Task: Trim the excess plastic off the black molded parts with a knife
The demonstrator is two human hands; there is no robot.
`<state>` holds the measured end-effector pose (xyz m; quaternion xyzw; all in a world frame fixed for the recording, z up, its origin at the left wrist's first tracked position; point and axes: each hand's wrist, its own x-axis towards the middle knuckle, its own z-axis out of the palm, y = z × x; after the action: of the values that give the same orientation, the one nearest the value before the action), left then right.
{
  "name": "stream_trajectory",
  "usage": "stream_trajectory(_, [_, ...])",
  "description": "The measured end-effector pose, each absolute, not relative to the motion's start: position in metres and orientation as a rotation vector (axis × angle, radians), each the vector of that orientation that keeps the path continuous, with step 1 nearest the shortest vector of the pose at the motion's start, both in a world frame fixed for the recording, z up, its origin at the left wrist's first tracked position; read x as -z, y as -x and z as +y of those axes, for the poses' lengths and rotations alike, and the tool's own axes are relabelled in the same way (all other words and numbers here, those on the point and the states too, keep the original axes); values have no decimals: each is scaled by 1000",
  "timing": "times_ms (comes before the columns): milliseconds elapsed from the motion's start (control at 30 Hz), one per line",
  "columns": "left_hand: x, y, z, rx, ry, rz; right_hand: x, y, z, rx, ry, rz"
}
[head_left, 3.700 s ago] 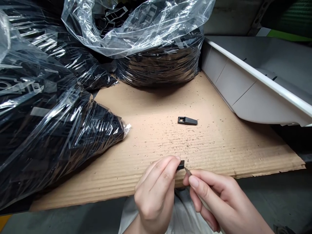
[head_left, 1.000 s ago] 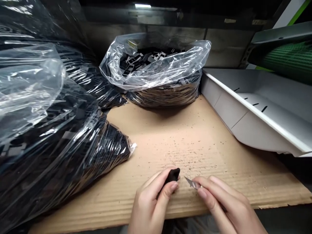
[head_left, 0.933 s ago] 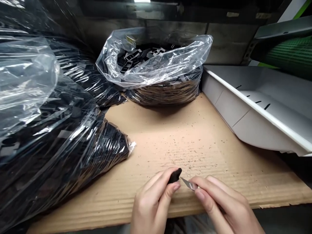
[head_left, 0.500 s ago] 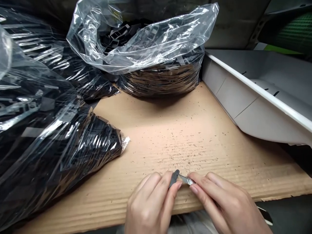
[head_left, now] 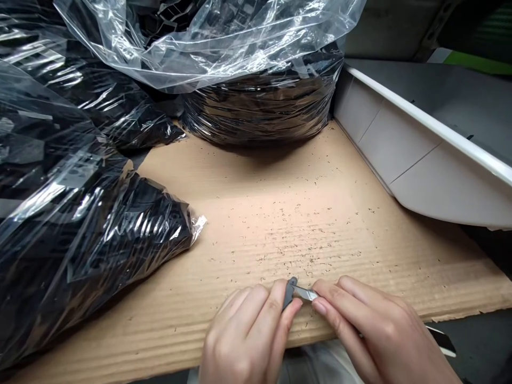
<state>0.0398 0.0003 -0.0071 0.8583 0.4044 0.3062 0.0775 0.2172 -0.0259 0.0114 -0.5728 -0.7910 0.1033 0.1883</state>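
Since a moment ago both hands have come together and the blade now meets the part. My left hand [head_left: 248,341] pinches the small black plastic part [head_left: 288,290] end-up near the lower middle of the frame, so its edge faces the thin blade [head_left: 304,293] gripped in my right hand [head_left: 376,330]. Both hover low over the cardboard sheet [head_left: 320,213], which catches the dark shavings [head_left: 304,250]. Clear bags of black parts [head_left: 92,213] crowd the left and top; a white tray [head_left: 420,154] sits at the right.

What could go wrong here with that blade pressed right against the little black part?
The blade in the right hand points at the left hand pinching the small black part; a slip might nick those fingertips. Shavings could keep scattering over the cardboard.
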Motion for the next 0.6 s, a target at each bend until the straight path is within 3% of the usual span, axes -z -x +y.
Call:
stream_trajectory(333, [8,-44,-2,-974,-2590,1244,-11,-212,-21,-322,1649,-2255])
stream_trajectory(533, [8,-44,-2,-1005,-2603,1229,-10,-249,-11,88,1911,-2074])
stream_trajectory(600, [9,-44,-2,-1019,-2593,1228,-11,-257,-11,-52,1880,-2059])
